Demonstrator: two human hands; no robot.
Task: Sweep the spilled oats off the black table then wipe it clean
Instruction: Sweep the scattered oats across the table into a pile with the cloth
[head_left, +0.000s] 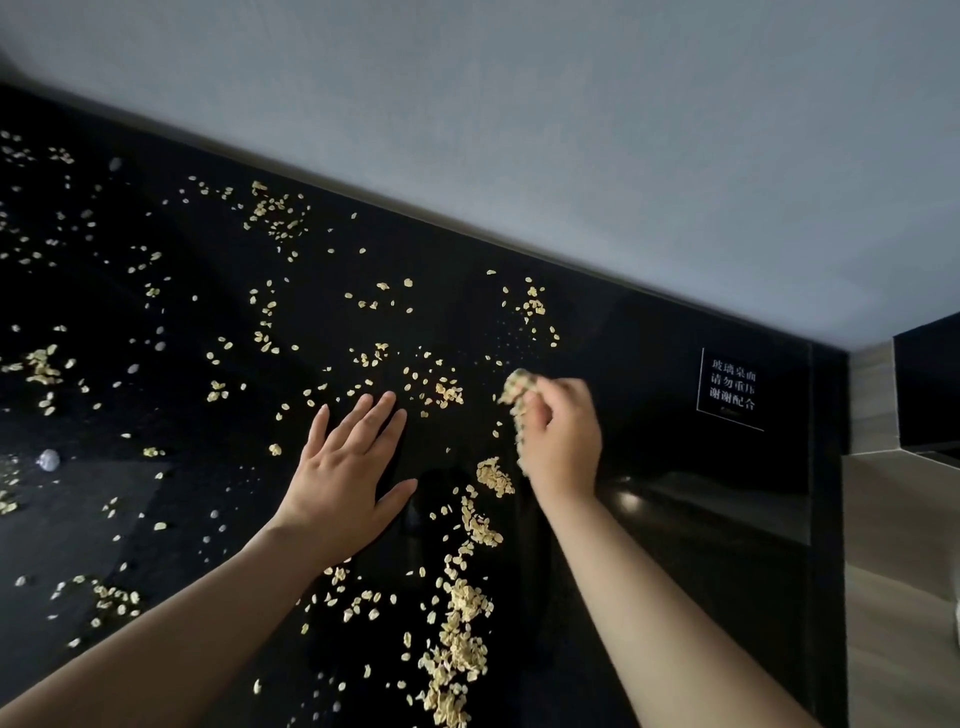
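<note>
Hundreds of oats (275, 213) lie scattered over nearly all of the glossy black tabletop (623, 332), thin in most spots, thicker in a few. The densest part is an oat band (462, 623) that runs from 6 o'clock of the right grip (561, 436) down to the bottom edge of the frame, between the two forearms. A small heap (496, 475) lies just beside the right wrist, at 7 o'clock of that grip. Lighter patches sit at 9 o'clock of the frame and at 11 o'clock, near the grey wall (519, 130).

Left grip (348, 478): fully open, fingers straight & spread, palm down flat on the tabletop, holding nothing. Loose flakes lie just past its fingertips at 12–1 o'clock, w/ more by the forearm at 5 o'clock.

Right grip: fingers curled in, closed round an oat clump (519, 384) that sticks out on its 11 o'clock side. More flakes show along its left edge, but they're blurred, so can't tell if they're held or loose. It sits at 3 o'clock of the left grip, apart from it. Can't tell if it touches the tabletop.

A sticker (732, 387) w/ white Chinese print sits on the tabletop at 3 o'clock of the right grip, well apart. A few greyish round bits (49, 460) lie among the oats at far 9 o'clock. Pale floor (898, 597) shows beyond the tabletop's right edge at 4 o'clock.
</note>
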